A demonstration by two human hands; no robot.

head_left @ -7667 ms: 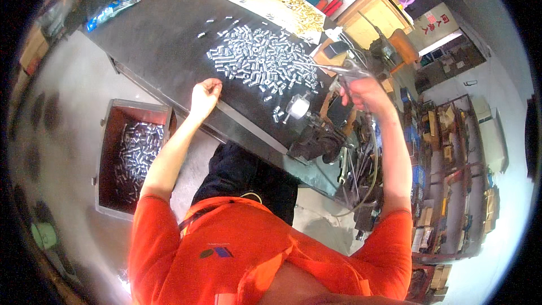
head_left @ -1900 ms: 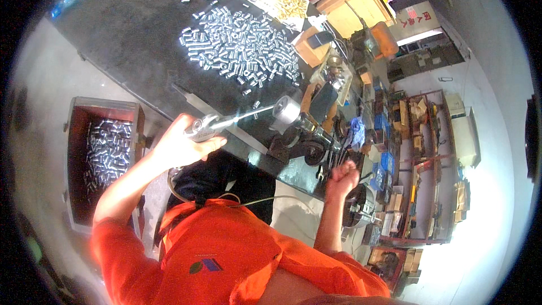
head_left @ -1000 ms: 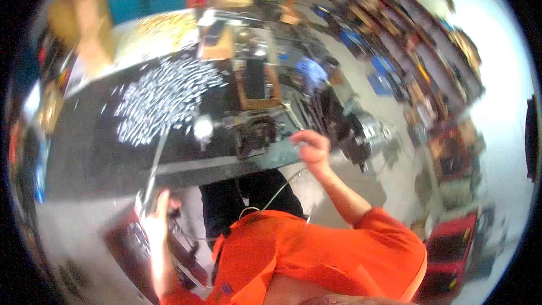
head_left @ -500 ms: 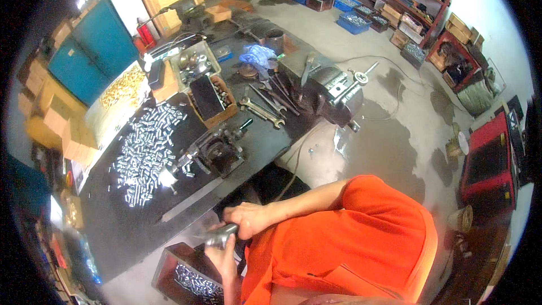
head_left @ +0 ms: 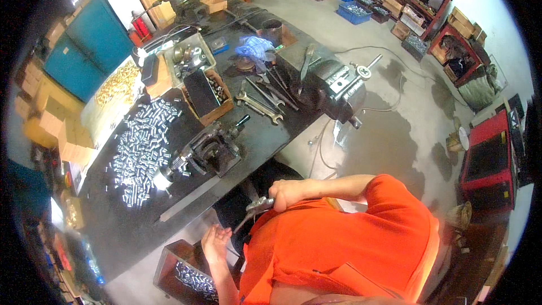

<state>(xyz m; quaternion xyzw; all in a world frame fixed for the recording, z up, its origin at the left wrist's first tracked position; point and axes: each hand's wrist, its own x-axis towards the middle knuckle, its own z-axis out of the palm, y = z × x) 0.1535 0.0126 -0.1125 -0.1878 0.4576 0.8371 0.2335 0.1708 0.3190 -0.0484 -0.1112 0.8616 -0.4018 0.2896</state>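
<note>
My right hand (head_left: 285,193) is closed around the grip of a grey metal tool (head_left: 255,207) whose thin end points down toward my left hand. It is held in front of my orange shirt, just off the near edge of the dark workbench (head_left: 113,231). My left hand (head_left: 213,243) is open, palm up, fingers apart, holding nothing. It hovers above a rusty crate (head_left: 169,260) on the floor that holds several short silver metal cylinders (head_left: 192,278).
On the workbench lie a spread of silver cylinders (head_left: 141,149), a small bench machine (head_left: 210,149), a wooden box of parts (head_left: 206,93), wrenches (head_left: 257,101), a blue cloth (head_left: 254,48) and a grey vise (head_left: 339,87). Shelves with bins line the far wall.
My view has swung from the bench's left end toward the right. The metal tool, earlier in my left hand, is in my right, and my left hand has opened over the crate.
</note>
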